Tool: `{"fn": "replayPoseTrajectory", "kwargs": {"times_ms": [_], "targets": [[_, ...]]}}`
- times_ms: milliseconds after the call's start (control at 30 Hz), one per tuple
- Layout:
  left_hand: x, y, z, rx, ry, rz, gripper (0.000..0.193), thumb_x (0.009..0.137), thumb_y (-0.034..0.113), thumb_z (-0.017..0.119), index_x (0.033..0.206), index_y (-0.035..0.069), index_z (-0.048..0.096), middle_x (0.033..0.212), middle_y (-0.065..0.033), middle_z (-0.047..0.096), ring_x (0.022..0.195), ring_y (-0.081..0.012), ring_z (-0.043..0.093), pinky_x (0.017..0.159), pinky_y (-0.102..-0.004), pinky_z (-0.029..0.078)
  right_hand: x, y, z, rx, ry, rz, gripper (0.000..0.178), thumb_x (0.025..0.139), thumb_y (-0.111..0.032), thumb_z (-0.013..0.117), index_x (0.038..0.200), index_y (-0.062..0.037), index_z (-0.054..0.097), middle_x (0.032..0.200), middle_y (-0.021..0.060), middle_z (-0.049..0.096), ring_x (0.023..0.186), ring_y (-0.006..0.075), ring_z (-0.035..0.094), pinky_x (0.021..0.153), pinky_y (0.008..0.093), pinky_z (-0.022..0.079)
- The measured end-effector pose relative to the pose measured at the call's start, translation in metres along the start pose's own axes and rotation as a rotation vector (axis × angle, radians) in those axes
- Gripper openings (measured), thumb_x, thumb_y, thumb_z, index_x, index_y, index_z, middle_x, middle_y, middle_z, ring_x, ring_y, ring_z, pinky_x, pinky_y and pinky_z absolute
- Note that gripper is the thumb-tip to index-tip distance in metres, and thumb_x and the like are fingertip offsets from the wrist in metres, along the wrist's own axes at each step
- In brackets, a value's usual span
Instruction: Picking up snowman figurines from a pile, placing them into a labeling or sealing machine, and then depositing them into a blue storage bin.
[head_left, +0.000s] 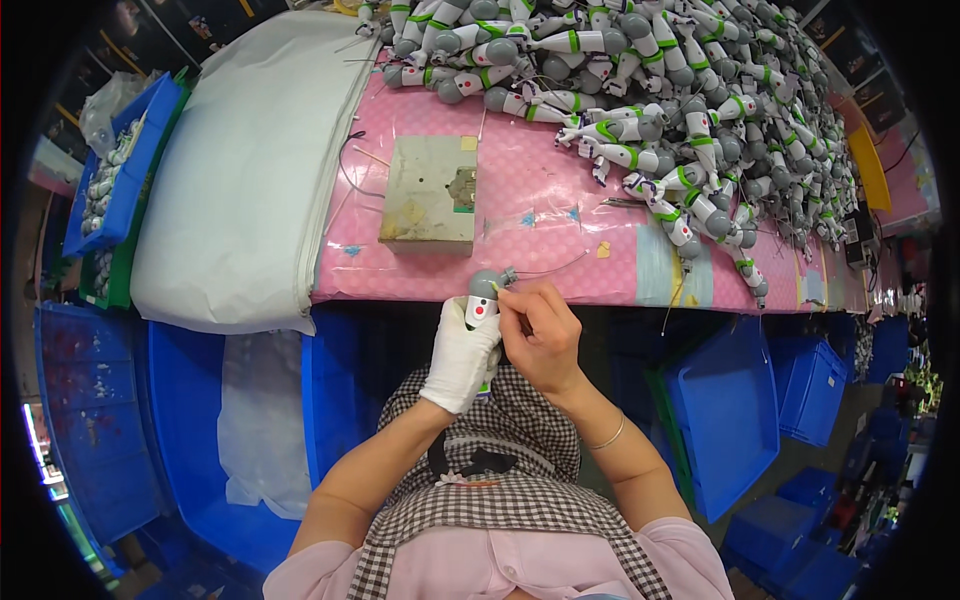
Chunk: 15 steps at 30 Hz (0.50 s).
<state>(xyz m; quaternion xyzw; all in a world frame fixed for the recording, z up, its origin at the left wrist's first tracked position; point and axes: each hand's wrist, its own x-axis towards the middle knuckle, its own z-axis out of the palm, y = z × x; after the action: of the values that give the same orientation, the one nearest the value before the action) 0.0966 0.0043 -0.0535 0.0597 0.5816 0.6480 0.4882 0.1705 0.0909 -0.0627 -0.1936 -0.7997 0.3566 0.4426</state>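
Note:
My left hand (462,355), in a white glove, is wrapped round a white toy arm (481,306) with a grey ball end and a red dot. The arm stands roughly upright before the table's front edge, ball end up. A small grey piece (509,276) sits beside the ball, and a thin wire (552,270) runs from it to the right over the table edge. My bare right hand (541,333) is closed in a pinch close against the ball's right side. What its fingertips hold is too small to name.
Ahead on the pink-covered table (540,240) stands a worn metal box (425,220). A large pile of similar toy arms (620,130) fills the far right. White sheeting (240,180) lies at left. Blue bins (725,415) stand below the table on both sides.

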Motion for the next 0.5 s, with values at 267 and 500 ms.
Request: {"fn": "replayPoseTrajectory", "kwargs": {"times_ms": [267,500], "targets": [[0.0006,0.0006,0.0014,0.055,0.028,0.036,0.023,0.091,0.025,0.056,0.099,0.009,0.041,0.066,-0.0005,0.047,0.043,-0.0066,0.041,0.036,-0.0212,0.032,-0.0062,0.0,-0.0063,-0.012,-0.081,-0.005,0.015,0.073,0.009,0.066,0.087,0.002,0.063,0.076,0.0083,0.057,0.056,0.0117,0.054,0.047,0.0235,0.043],[-0.002,0.0056,0.001,0.057,0.016,-0.013,0.024,0.092,0.025,0.055,0.099,0.008,0.041,0.066,0.0,0.047,0.044,-0.0063,0.042,0.036,-0.0212,0.033,0.0006,0.0005,-0.0043,-0.018,-0.028,-0.041,0.017,0.072,0.01,0.066,0.087,0.0019,0.063,0.075,0.0082,0.057,0.055,0.0126,0.054,0.047,0.0233,0.044]]}}
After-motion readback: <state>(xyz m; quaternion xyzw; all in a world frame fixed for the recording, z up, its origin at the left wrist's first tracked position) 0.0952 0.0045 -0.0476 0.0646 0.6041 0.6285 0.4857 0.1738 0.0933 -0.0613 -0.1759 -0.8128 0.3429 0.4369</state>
